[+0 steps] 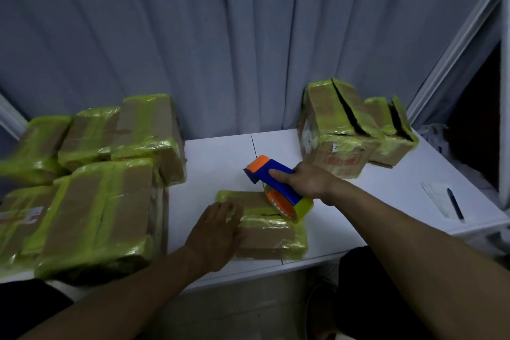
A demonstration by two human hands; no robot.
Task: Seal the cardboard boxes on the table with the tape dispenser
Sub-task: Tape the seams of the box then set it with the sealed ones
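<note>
Dispenser (pixel 278 188) gripped over flat box (pixel 269 232)

A pleated grey-blue curtain (pixel 193 36) hangs behind the white table (pixel 215 163) in dim light, white frame (pixel 458 44) at right.

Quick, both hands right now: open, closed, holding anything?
Left hand: open, flat on the small tan cardboard box with yellow-green tape.
Right hand: closed around the blue and orange plastic tape dispenser.
</note>
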